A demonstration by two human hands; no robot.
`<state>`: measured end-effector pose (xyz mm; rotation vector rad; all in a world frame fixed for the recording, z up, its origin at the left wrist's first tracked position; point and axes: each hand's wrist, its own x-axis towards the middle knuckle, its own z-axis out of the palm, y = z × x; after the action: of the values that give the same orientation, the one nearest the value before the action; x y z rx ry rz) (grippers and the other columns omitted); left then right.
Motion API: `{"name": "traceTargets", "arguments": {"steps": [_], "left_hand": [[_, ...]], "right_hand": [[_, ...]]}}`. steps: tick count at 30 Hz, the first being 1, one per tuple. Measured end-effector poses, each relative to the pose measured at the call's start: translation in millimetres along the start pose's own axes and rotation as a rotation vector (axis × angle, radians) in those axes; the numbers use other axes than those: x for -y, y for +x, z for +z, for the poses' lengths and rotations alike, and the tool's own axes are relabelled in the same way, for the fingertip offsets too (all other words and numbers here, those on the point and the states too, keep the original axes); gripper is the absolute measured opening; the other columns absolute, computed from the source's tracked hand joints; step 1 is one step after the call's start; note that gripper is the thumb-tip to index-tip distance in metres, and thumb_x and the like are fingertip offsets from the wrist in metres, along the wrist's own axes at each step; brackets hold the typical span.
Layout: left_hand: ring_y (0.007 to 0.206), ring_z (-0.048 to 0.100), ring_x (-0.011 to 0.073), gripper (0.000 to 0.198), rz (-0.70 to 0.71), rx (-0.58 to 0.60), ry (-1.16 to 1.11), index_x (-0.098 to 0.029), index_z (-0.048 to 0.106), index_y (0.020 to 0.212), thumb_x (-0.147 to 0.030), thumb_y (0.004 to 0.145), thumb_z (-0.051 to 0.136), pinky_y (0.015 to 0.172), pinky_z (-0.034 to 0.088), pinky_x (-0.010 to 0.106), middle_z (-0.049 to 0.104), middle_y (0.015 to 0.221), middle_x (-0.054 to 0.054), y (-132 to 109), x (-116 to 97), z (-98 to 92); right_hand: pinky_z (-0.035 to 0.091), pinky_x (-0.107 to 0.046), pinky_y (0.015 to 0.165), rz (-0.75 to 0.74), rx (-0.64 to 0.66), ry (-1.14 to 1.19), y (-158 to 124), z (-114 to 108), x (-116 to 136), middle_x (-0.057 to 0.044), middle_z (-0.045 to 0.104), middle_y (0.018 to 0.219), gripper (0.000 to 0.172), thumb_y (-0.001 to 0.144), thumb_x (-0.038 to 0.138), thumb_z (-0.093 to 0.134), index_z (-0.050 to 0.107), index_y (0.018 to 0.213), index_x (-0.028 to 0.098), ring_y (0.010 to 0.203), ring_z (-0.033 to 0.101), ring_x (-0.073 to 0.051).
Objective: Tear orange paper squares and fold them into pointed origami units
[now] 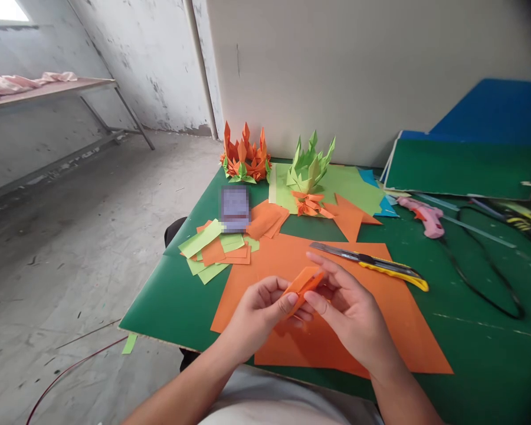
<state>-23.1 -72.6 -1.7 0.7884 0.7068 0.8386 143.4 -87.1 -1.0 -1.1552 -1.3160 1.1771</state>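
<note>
A small folded piece of orange paper (301, 284) is held up between my two hands, over a large orange sheet (345, 348) on the table. My left hand (265, 304) pinches its left side with the thumb on top. On the other side my right hand (345, 301) grips the paper's edge between thumb and fingers, its index finger stretched out beyond. Just past the hands lies a yellow and black utility knife (376, 262), its blade pointing left. Loose orange and green paper pieces (210, 251) are piled to the left.
At the back of the green table (163, 301) stand an orange folded-paper crown (246, 154) and a green one (310, 162). A pink glue gun (425, 217) with a black cord lies right. A blurred phone-like rectangle (235, 208) sits left. Green and blue boards (464, 165) lean behind.
</note>
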Motion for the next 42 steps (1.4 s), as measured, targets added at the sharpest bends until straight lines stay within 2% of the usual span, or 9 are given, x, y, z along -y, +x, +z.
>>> {"name": "traceTargets", "arguments": {"steps": [6, 10, 14, 18, 21, 26, 31, 37, 42], "left_hand": [[0.076, 0.072, 0.0172, 0.028, 0.054, -0.012, 0.042, -0.013, 0.060, 0.087, -0.040, 0.087, 0.066, 0.066, 0.055, 0.024, 0.074, 0.085, 0.009, -0.4, 6.5, 4.3], [0.066, 0.068, 0.0157, 0.033, 0.106, -0.041, 0.122, -0.015, 0.056, 0.081, -0.047, 0.091, 0.058, 0.060, 0.054, 0.025, 0.071, 0.074, 0.006, 1.0, 10.4, 3.6], [0.046, 0.056, 0.0091, 0.036, 0.074, -0.077, 0.149, -0.017, 0.052, 0.075, -0.049, 0.090, 0.057, 0.049, 0.044, 0.019, 0.062, 0.056, -0.001, 1.3, 9.0, 2.8], [0.045, 0.046, 0.0054, 0.038, 0.097, -0.115, 0.162, -0.017, 0.048, 0.071, -0.049, 0.089, 0.059, 0.046, 0.034, 0.016, 0.057, 0.054, -0.004, 1.0, 5.1, 4.4], [0.047, 0.043, 0.0053, 0.038, 0.099, -0.106, 0.171, -0.018, 0.048, 0.071, -0.049, 0.089, 0.059, 0.047, 0.033, 0.017, 0.055, 0.054, -0.005, 0.6, 4.3, 4.9], [0.048, 0.042, 0.0057, 0.038, 0.102, -0.087, 0.185, -0.017, 0.049, 0.072, -0.050, 0.089, 0.059, 0.047, 0.033, 0.018, 0.052, 0.057, -0.005, 0.3, 4.8, 4.2], [0.050, 0.039, 0.0057, 0.039, 0.119, -0.114, 0.198, -0.017, 0.049, 0.071, -0.050, 0.089, 0.058, 0.048, 0.031, 0.018, 0.053, 0.060, -0.004, 1.6, 5.3, 3.4], [0.052, 0.042, 0.0055, 0.030, 0.143, -0.144, 0.234, -0.019, 0.051, 0.084, -0.047, 0.092, 0.056, 0.048, 0.031, 0.018, 0.058, 0.068, -0.003, 2.7, 12.4, -0.1], [0.050, 0.043, 0.0055, 0.034, 0.151, -0.172, 0.244, -0.019, 0.048, 0.081, -0.050, 0.090, 0.058, 0.046, 0.032, 0.017, 0.059, 0.065, -0.003, 3.3, 15.9, -1.1]], "right_hand": [[0.058, -0.025, 0.070, -0.022, -0.072, -0.006, -0.5, 3.4, -0.8, 0.001, 0.061, 0.087, 0.032, 0.088, 0.028, 0.065, 0.057, 0.120, 0.031, 0.077, 0.063, -0.014], [0.057, -0.021, 0.061, -0.065, -0.086, -0.030, -2.8, 8.2, 1.9, 0.002, 0.059, 0.083, 0.031, 0.090, 0.026, 0.062, 0.057, 0.120, 0.031, 0.070, 0.062, -0.012], [0.058, -0.024, 0.066, -0.086, -0.110, -0.092, -4.8, 14.5, 2.9, 0.001, 0.062, 0.083, 0.030, 0.091, 0.024, 0.059, 0.058, 0.120, 0.029, 0.070, 0.063, -0.013], [0.059, -0.027, 0.068, -0.082, -0.140, -0.073, -3.9, 18.3, 1.0, -0.003, 0.063, 0.097, 0.028, 0.091, 0.026, 0.058, 0.058, 0.119, 0.028, 0.080, 0.064, -0.015], [0.060, -0.027, 0.067, -0.084, -0.169, -0.067, -3.0, 18.7, -0.7, -0.004, 0.062, 0.105, 0.030, 0.090, 0.026, 0.059, 0.057, 0.120, 0.028, 0.081, 0.064, -0.015], [0.060, -0.028, 0.065, -0.094, -0.162, -0.137, -2.7, 17.2, -1.1, -0.003, 0.064, 0.098, 0.027, 0.089, 0.026, 0.059, 0.060, 0.116, 0.027, 0.071, 0.064, -0.014], [0.059, -0.028, 0.068, -0.117, -0.117, -0.156, -1.0, 16.7, 0.0, -0.001, 0.066, 0.092, 0.024, 0.089, 0.024, 0.061, 0.063, 0.113, 0.029, 0.071, 0.066, -0.014], [0.059, -0.028, 0.068, -0.120, -0.113, -0.143, 0.0, 17.4, -2.0, 0.000, 0.066, 0.089, 0.027, 0.090, 0.024, 0.061, 0.062, 0.116, 0.030, 0.069, 0.067, -0.013], [0.059, -0.028, 0.068, -0.127, -0.125, -0.163, -0.7, 18.3, -3.4, -0.003, 0.066, 0.099, 0.024, 0.090, 0.025, 0.060, 0.064, 0.113, 0.029, 0.076, 0.067, -0.015]]}}
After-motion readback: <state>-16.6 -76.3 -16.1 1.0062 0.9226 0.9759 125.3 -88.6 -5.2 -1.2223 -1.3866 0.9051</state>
